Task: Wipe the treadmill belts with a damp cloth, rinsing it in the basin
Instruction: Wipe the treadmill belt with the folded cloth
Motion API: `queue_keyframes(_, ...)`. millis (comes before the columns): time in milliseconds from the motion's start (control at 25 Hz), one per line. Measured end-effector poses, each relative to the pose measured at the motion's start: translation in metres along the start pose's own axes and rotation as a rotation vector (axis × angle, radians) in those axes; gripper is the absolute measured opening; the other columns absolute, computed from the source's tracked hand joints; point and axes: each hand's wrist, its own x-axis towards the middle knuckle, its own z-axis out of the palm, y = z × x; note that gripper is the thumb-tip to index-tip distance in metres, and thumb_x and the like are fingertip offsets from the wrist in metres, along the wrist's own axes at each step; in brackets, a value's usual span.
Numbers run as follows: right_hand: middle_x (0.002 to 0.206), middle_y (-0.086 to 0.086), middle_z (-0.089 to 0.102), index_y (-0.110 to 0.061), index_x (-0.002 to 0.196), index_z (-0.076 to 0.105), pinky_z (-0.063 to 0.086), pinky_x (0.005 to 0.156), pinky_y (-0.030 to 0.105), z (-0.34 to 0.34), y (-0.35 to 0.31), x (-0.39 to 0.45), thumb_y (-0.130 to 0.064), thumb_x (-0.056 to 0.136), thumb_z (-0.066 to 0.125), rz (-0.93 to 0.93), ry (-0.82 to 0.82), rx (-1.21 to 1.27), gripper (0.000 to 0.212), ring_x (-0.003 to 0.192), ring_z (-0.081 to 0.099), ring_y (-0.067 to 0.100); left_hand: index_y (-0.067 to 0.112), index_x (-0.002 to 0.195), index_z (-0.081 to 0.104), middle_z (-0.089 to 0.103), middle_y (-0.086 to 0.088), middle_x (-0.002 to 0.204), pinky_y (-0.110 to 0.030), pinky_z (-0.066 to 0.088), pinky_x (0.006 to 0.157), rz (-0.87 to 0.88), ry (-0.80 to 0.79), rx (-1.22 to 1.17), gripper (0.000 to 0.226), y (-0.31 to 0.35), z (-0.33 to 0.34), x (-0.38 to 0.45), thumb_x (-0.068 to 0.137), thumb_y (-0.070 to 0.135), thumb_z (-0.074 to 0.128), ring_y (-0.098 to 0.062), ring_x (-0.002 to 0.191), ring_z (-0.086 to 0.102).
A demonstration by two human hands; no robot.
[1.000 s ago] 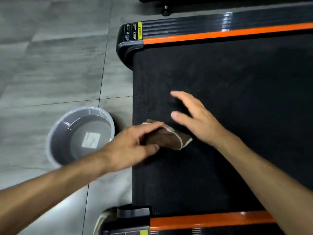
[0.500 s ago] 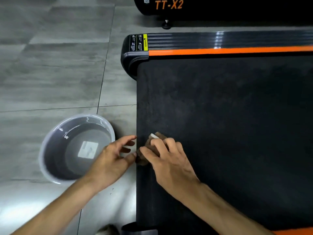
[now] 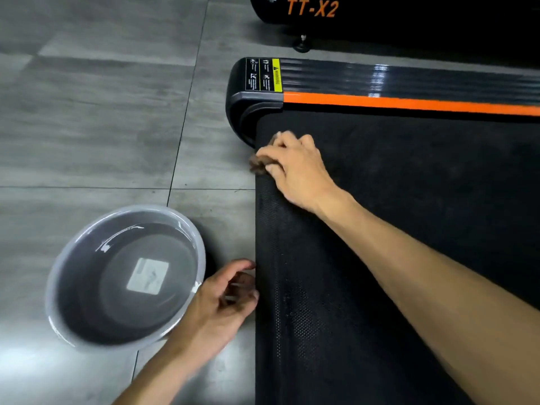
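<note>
Both hands have parted since a second ago: the right hand (image 3: 295, 168) now grips the bunched brown cloth (image 3: 258, 165) at the belt's (image 3: 409, 229) far-left corner, so wiping is under way, while the left hand (image 3: 225, 299) hangs loosely curled and empty beside the belt's left edge. Textured matte black rubber contrasts with the glossy orange-striped side rail (image 3: 409, 102) (the round, smooth grey basin (image 3: 58, 267) of water waits on the tiled floor (image 3: 102, 127), near left).

brown cloth (image 3: 258, 165) bunched at black belt (image 3: 409, 229) edge, grey water-filled basin (image 3: 125, 276) on floor beside

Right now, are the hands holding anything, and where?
The right hand grips the bunched brown cloth from above, at the belt's end edge. The left hand holds nothing.
</note>
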Motion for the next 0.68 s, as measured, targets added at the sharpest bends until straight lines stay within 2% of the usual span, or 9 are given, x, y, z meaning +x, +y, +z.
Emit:
queue_keyframes(40, 0.121, -0.002, 0.049, -0.032, 0.123, 0.063, 0.041, 0.091, 0.045, -0.003, -0.007, -0.026, -0.023, 0.094, 0.055, -0.099, -0.037, 0.024, 0.032, 0.097, 0.032, 0.019, 0.025, 0.106, 0.067, 0.07, -0.006, 0.09, -0.012, 0.049, 0.073, -0.008, 0.01, -0.082, 0.039, 0.001, 0.0, 0.0, 0.079, -0.002, 0.074, -0.007, 0.078, 0.064)
queue_keyframes(160, 0.116, -0.004, 0.054, -0.03, 0.116, 0.066, 0.041, 0.082, 0.039, -0.011, -0.035, -0.113, -0.018, 0.086, 0.063, -0.326, -0.186, 0.06, 0.033, 0.097, 0.039, 0.022, 0.017, 0.105, 0.069, 0.074, 0.001, 0.091, -0.015, 0.051, 0.08, -0.006, -0.063, -0.19, 0.033, 0.001, -0.002, -0.001, 0.075, 0.007, 0.078, -0.008, 0.087, 0.068)
queue_keyframes(280, 0.108, -0.003, 0.058, -0.028, 0.11, 0.07, 0.041, 0.076, 0.037, -0.011, -0.044, -0.116, -0.011, 0.079, 0.067, -0.427, -0.218, -0.022, 0.036, 0.092, 0.044, 0.026, 0.016, 0.113, 0.07, 0.074, 0.002, 0.102, -0.028, 0.053, 0.092, 0.023, -0.095, -0.17, 0.04, -0.008, -0.003, -0.004, 0.075, 0.024, 0.079, -0.015, 0.1, 0.069)
queue_keyframes(360, 0.108, -0.002, 0.059, -0.031, 0.108, 0.07, 0.04, 0.079, 0.04, -0.004, -0.04, -0.058, -0.01, 0.082, 0.061, -0.394, -0.2, -0.189, 0.035, 0.095, 0.043, 0.029, 0.022, 0.12, 0.069, 0.073, 0.004, 0.107, -0.035, 0.053, 0.096, 0.024, -0.088, -0.153, 0.047, -0.015, -0.003, -0.004, 0.076, 0.032, 0.081, -0.014, 0.103, 0.068)
queue_keyframes(520, 0.13, 0.0, 0.057, -0.036, 0.125, 0.061, 0.029, 0.088, 0.039, 0.008, 0.002, 0.073, -0.015, 0.094, 0.051, -0.126, -0.099, -0.4, 0.038, 0.114, 0.039, 0.034, 0.029, 0.132, 0.06, 0.064, 0.01, 0.121, -0.038, 0.054, 0.094, 0.058, -0.145, -0.064, 0.064, -0.024, -0.003, -0.002, 0.075, 0.055, 0.071, -0.009, 0.109, 0.063)
queue_keyframes(600, 0.132, 0.0, 0.056, -0.037, 0.125, 0.061, 0.025, 0.084, 0.037, 0.009, 0.003, 0.088, -0.016, 0.095, 0.049, -0.057, -0.075, -0.39, 0.038, 0.117, 0.038, 0.034, 0.029, 0.135, 0.057, 0.061, 0.01, 0.126, -0.039, 0.054, 0.093, 0.067, -0.157, -0.032, 0.07, -0.026, -0.005, 0.0, 0.074, 0.06, 0.068, -0.01, 0.108, 0.064)
queue_keyframes(680, 0.129, -0.002, 0.057, -0.036, 0.122, 0.064, 0.024, 0.083, 0.034, 0.005, -0.013, 0.065, -0.018, 0.093, 0.052, -0.099, -0.168, -0.326, 0.036, 0.116, 0.038, 0.032, 0.028, 0.136, 0.056, 0.061, 0.01, 0.126, -0.038, 0.054, 0.093, 0.066, -0.158, -0.039, 0.069, -0.026, -0.004, 0.001, 0.075, 0.058, 0.068, -0.011, 0.105, 0.065)
